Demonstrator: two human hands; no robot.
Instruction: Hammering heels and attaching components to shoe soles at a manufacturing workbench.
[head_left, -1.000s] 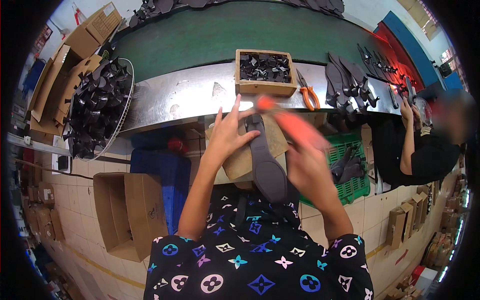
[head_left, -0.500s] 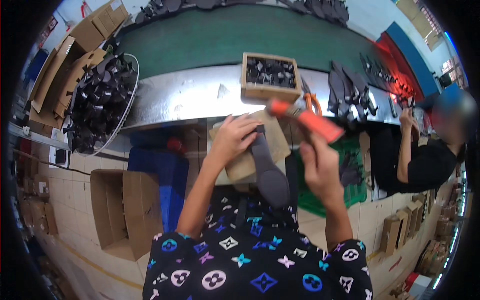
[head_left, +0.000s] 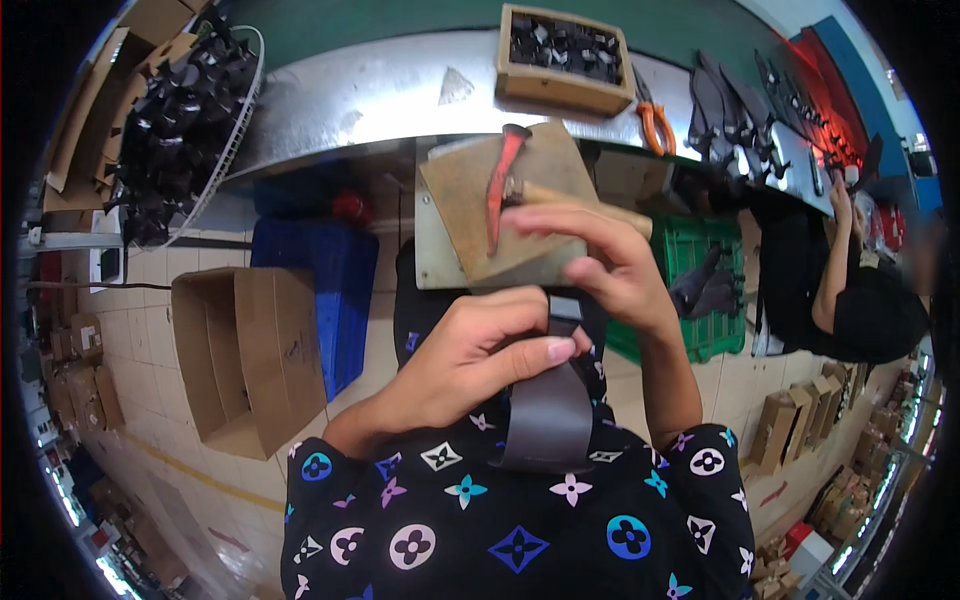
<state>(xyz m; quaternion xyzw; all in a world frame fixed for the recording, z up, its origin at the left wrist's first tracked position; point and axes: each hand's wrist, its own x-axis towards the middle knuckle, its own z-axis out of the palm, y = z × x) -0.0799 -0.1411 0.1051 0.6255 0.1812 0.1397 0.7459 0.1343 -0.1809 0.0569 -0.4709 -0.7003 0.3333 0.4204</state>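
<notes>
- Along the metal bench point(head_left: 380, 80), work looks far from over: a wire basket point(head_left: 225, 160) is heaped with dark pieces, and a wooden box point(head_left: 563, 93) holds many small black parts.
- More dark pieces lie in the green crate point(head_left: 725, 335); whether they are finished, I cannot tell.
- The dark shoe sole point(head_left: 550, 420) is above the person's lap, wide end toward the body.
- The left hand point(head_left: 485, 350) pinches its narrow end between thumb and fingers.
- The right hand point(head_left: 620, 275) is loosely spread, apparently holding nothing, near that end.
- The red-headed hammer point(head_left: 505, 180) lies on the tan board point(head_left: 555, 160), so hammering on this sole is paused or perhaps done.
- A small dark block point(head_left: 565, 310) sits at the narrow end; whether it is firmly fixed is unclear.
- Hidden: the sole's underside and the part behind the left fingers. The basket is partly cut off by the dark rim.
</notes>
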